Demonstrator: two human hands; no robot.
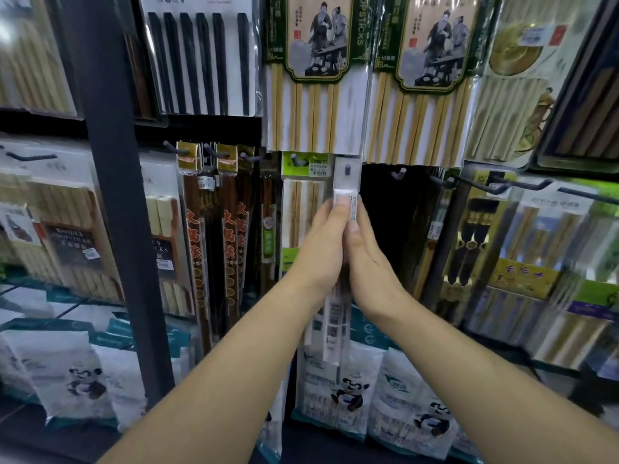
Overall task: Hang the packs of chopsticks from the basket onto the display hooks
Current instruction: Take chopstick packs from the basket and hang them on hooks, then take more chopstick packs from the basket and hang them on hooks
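A narrow clear pack of chopsticks [346, 182] stands upright in front of the display wall, its top hole over the tip of a hook [347, 169]. My left hand [323, 244] grips the pack from the left, fingers curled round its edge near a white label. My right hand [365, 259] holds it from the right, thumb pressed on the front. The pack's lower end [335, 333] hangs below my wrists. A bare hook [398, 174] sticks out just to the right, in a dark gap. The basket is out of view.
Hanging packs crowd the wall: pale chopsticks with green cards [315, 78] above, red-lettered dark packs [214, 229] to the left, a green-topped pack [301, 209] beside my left hand. A dark upright post [124, 212] stands left. Panda-printed bags [348, 386] line the shelf below.
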